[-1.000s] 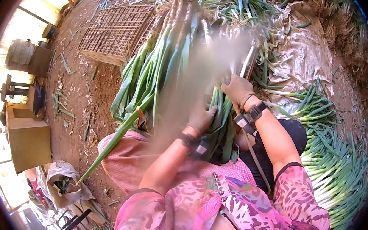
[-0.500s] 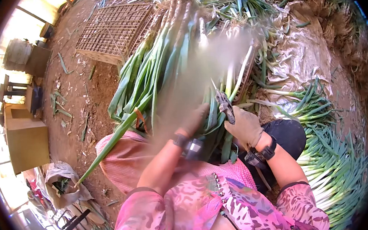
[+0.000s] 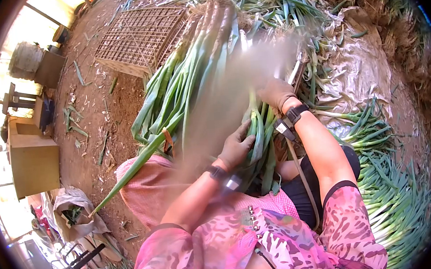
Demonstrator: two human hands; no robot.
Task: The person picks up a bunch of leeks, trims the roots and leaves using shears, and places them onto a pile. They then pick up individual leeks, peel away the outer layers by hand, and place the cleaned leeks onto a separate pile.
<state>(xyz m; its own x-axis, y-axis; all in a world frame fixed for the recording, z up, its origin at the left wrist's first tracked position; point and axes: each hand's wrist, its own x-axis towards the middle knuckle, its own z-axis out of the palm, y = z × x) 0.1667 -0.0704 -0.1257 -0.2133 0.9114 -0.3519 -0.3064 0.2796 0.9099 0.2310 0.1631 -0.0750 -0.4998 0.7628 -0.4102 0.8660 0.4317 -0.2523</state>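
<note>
My left hand (image 3: 235,147), in a brownish glove, is closed around the green leaves of several green onions (image 3: 259,126) in front of my lap. My right hand (image 3: 276,94), gloved too, is farther up beside their pale stalks. Its fingers look curled, but what they hold is hidden; the dark metal tool with a pointed blade seen earlier does not show. To the left lies a big bunch of green onions (image 3: 181,86), roots pointing away and leaves hanging toward me. A hazy smear covers part of the view between the bunch and my hands.
A slatted crate (image 3: 137,39) lies on the dirt floor beyond the bunch. At right are a pale crumpled sheet (image 3: 354,68) and a long pile of green onions (image 3: 382,197). Cut leaves (image 3: 286,0) litter the far side. A wooden box (image 3: 35,166) and an open sack (image 3: 74,209) stand left.
My right hand has moved up and away along the stalks, and its metal tool has gone out of sight. My left hand has shifted slightly to the right and now shows clearly around the leaves.
</note>
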